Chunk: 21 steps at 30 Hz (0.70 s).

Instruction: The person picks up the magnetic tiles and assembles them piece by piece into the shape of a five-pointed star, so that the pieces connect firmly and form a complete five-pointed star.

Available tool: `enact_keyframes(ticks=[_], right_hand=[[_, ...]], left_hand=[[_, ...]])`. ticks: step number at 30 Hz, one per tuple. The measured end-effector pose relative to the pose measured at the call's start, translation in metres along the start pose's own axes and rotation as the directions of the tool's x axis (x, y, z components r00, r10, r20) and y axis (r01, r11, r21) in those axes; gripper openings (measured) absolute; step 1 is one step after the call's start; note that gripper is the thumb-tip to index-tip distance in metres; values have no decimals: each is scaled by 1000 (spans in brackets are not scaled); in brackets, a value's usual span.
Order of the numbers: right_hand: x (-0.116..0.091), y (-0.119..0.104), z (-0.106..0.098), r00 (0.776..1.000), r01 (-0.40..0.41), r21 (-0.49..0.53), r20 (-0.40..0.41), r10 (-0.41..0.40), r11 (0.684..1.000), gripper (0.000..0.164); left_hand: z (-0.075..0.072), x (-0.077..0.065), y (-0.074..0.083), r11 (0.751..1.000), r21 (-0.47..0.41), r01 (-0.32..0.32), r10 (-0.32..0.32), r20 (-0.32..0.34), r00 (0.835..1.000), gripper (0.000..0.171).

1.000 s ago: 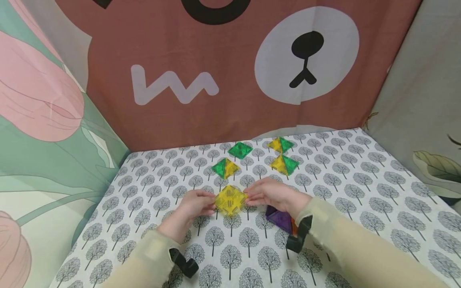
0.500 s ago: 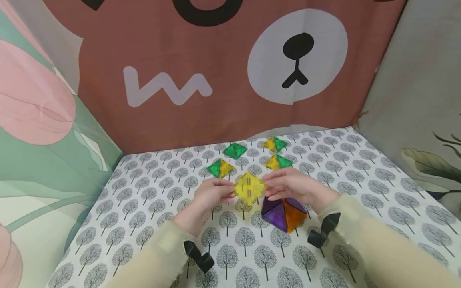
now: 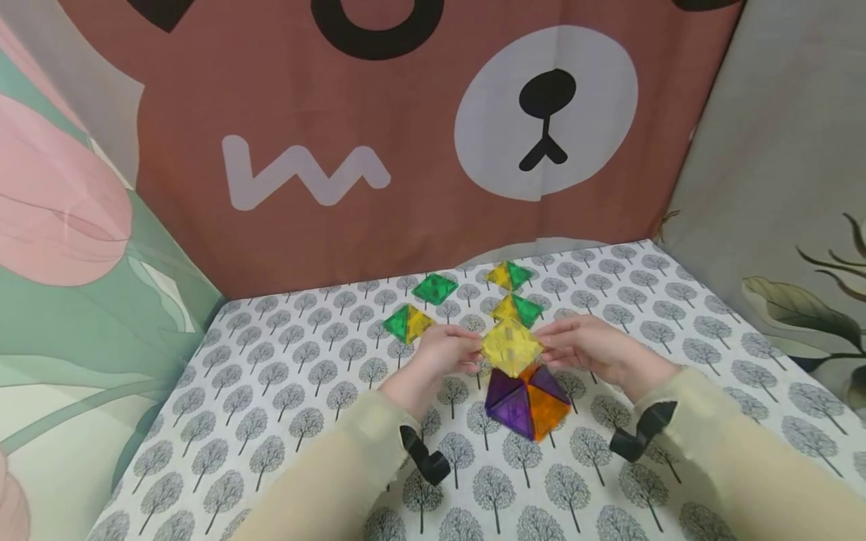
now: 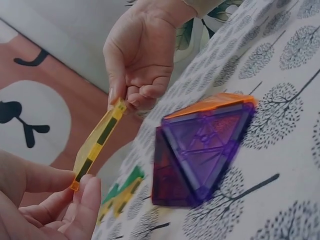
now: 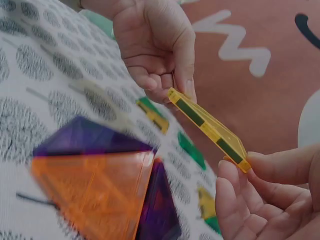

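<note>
A yellow magnetic tile (image 3: 512, 347), diamond-shaped in the head view, is held level between my two hands. My left hand (image 3: 445, 352) pinches its left corner between thumb and fingers. Its right corner is pinched by my right hand (image 3: 595, 349). Dark magnet strips show along the edge of the yellow tile (image 4: 97, 142) in the left wrist view. Just below it on the cloth stands a raised, faceted build of purple and orange magnetic tiles (image 3: 528, 406); the yellow tile overlaps its back part in the head view. Both wrist views show a gap between the two.
Behind the hands lie a green tile pair (image 3: 435, 288), a green-and-yellow pair (image 3: 407, 323), and two yellow-and-green pairs, one nearer (image 3: 517, 309) and one farther (image 3: 509, 276). A tree-print cloth (image 3: 284, 443) covers the table. A bear-print curtain (image 3: 325, 248) hangs at the back.
Both hands have carried the yellow tile rightward, from left of the purple and orange build to over its back edge. The build, partly covered by the right hand before, now shows more fully.
</note>
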State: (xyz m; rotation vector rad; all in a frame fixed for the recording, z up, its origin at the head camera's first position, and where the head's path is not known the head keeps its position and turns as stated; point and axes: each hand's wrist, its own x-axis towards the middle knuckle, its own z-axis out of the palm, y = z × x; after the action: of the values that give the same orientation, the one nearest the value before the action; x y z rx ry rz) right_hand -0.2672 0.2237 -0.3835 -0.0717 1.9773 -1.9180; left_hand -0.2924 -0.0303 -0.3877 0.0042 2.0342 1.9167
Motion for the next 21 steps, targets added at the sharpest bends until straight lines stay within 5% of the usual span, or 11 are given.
enact_keyframes(ticks=[10,21], right_hand=[[6,20,-16,998,-60,37,-31,61,998,33],[10,32,-20,994,-82,49,-69,86,995,34]], left_hand=[[19,17,-15,997,20,73,-72,-29,997,11],[22,21,-23,993,50,106,-104,-41,994,11]])
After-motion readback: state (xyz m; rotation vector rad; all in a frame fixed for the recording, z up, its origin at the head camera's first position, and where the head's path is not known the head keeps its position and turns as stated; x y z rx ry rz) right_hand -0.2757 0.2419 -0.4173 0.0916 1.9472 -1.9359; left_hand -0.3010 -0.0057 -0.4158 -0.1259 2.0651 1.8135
